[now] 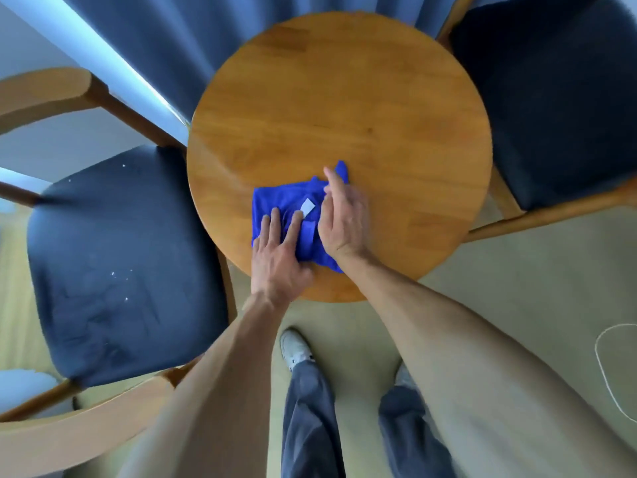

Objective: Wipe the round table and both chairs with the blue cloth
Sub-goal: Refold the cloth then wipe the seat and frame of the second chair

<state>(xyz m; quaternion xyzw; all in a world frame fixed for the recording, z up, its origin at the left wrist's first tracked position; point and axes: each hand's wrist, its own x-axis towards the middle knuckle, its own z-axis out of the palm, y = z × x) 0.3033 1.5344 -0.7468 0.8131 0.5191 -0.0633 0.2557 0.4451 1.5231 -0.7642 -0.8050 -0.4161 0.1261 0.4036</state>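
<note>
The blue cloth [280, 205], folded with a small white label showing, lies on the near part of the round wooden table [344, 108]. My left hand [279, 251] presses flat on the cloth's near left part, fingers straight. My right hand [341, 219] rests on the cloth's right side, fingers extended over its far corner. One chair with a dark blue seat [117, 263] stands left of the table. A second dark-seated chair [558, 98] stands at the right.
Blue curtains [155, 39] hang behind the table. My legs and white shoes [296, 346] stand on the pale floor just before the table. A thin white cord [610, 367] loops on the floor at the right. White specks dot the left chair seat.
</note>
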